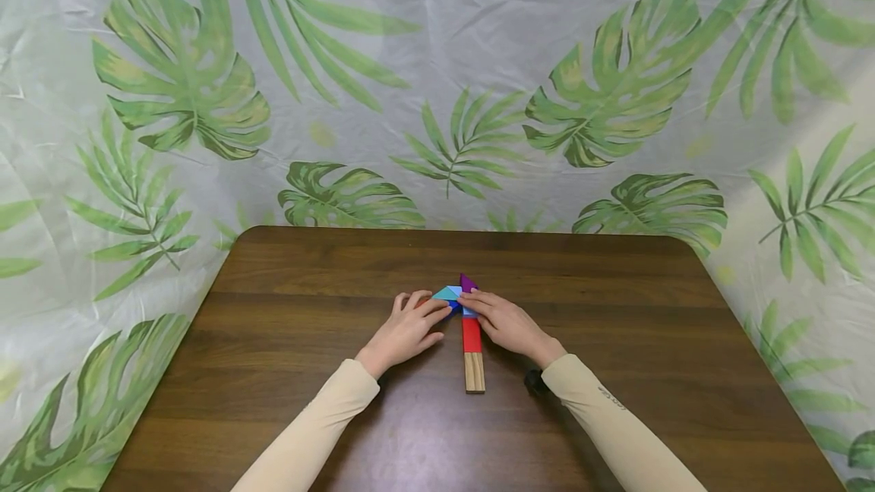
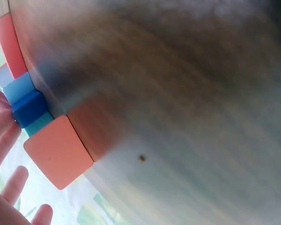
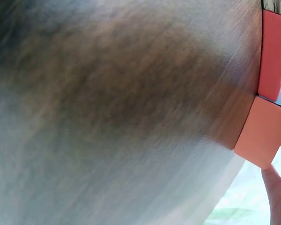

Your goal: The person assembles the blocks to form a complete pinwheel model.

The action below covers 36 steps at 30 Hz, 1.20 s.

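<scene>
Several coloured blocks lie joined on the table. My left hand (image 1: 405, 332) reaches in from the left, its fingertips touching the dark blue block (image 2: 30, 108) near a teal block (image 1: 446, 294); its thumb stays apart. Beside these sits an orange block (image 2: 58, 152), mostly covered by that hand in the head view. From the other side, my right hand (image 1: 511, 326) lays extended fingers over the light blue pieces, below a purple triangular block (image 1: 468, 281). Its fingertips meet another orange block (image 3: 263, 132), hidden in the head view. A red block (image 1: 472, 335) runs down between the hands.
A bare wooden block (image 1: 475, 373) continues the column below the red one, towards me. The dark brown table (image 1: 287, 264) has rounded far corners. Behind it hangs a leaf-patterned cloth (image 1: 465, 52). A dark band (image 1: 536, 381) sits at my right wrist.
</scene>
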Motion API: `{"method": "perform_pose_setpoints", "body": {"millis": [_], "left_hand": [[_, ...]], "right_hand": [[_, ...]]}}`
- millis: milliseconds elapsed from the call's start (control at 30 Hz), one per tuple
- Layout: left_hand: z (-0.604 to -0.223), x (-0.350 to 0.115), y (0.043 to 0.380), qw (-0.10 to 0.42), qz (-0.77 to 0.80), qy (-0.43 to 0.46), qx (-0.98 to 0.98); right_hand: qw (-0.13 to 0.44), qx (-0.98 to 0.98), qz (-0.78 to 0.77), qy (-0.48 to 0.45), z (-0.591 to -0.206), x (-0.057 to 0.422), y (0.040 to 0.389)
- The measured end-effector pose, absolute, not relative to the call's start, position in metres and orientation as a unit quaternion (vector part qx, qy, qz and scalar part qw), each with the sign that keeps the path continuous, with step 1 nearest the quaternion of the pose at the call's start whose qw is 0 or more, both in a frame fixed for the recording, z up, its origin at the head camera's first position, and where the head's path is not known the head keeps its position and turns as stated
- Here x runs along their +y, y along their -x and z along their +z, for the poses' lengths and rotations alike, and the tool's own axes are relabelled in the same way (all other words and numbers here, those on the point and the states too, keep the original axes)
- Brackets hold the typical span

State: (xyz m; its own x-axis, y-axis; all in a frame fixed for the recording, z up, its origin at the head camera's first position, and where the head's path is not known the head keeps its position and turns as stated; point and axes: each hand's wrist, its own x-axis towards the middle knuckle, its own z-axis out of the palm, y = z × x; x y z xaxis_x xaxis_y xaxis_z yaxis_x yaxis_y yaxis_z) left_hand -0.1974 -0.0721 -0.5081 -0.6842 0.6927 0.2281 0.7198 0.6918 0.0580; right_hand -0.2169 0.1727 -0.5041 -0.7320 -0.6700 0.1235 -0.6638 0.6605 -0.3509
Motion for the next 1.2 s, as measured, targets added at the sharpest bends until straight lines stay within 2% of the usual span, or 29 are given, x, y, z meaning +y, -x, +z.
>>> {"method": "perform_pose_setpoints", "body": {"millis": [333,1200], "left_hand": [[-0.509,-0.072,0.197,0.086,-0.064,0.384,-0.917],[-0.504,-0.111,0.194,0.068,-0.18,0.317,-0.929]], "right_hand": [[-0.014,0.902,-0.185,0.39,-0.502,0.173,0.216],[0.011,0.911,-0.168,0.376,-0.504,0.172,0.218]]}}
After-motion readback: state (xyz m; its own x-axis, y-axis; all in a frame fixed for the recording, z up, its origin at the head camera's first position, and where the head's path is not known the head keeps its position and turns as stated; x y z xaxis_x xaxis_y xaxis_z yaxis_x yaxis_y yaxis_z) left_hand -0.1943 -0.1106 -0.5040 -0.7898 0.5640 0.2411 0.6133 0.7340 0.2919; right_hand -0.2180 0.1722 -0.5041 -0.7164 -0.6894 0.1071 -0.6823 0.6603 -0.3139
